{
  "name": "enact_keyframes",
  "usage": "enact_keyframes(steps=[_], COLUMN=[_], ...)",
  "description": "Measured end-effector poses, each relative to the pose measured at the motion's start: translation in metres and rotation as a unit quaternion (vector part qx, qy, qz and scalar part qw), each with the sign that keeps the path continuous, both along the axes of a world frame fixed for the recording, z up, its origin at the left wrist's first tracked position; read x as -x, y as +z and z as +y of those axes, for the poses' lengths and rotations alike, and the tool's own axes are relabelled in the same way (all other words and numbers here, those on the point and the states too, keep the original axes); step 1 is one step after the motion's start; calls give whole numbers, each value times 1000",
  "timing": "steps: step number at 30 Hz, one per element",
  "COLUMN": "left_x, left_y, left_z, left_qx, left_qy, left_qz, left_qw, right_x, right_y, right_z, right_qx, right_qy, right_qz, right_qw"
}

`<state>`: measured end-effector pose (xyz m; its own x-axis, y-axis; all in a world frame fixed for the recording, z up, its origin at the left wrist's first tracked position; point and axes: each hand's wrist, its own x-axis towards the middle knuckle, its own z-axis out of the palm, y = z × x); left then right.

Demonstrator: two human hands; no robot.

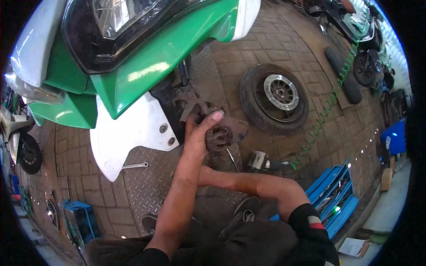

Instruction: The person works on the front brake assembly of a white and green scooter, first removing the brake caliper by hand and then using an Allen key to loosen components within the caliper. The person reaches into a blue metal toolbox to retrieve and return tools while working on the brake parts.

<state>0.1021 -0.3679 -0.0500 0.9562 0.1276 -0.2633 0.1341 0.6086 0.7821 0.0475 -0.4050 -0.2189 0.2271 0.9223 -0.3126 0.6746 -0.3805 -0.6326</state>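
My left hand [198,128] is wrapped round a grimy brake caliper [226,135], its thumb over the top. The caliper sits beside the lower end of a dark fork leg [166,95] of a motorcycle with a green front fairing [146,68]. A white front fender [128,133] is just left of the fork. My right forearm [248,184] crosses behind my left one. The fingers of my right hand [204,176] are hidden there.
A wheel with a brake disc [281,93] lies on the paving. Near it are an impact wrench [259,160] and a coiled green air hose [317,128]. A spanner [135,166] lies on the metal plate [151,186]. An opened blue toolbox [344,208] is at right.
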Motion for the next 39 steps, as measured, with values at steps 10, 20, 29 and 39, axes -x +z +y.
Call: enact_keyframes(steps=[10,20,29,39], left_x=[-5,-8,-9,-12], left_y=[-7,5,13,4], left_z=[-3,4,1,-16], left_qx=[-2,29,11,-38], left_qy=[-48,-91,-68,7], left_qz=[-26,-72,-68,-4], left_qw=[999,993,995,999], right_x=[32,45,80,145], right_y=[54,-9,107,201], right_z=[-86,-166,-285,-279], right_qx=[-46,-66,74,-327], right_qy=[-68,-247,-408,-711], right_qz=[44,-26,-100,171], right_qw=[996,966,904,599])
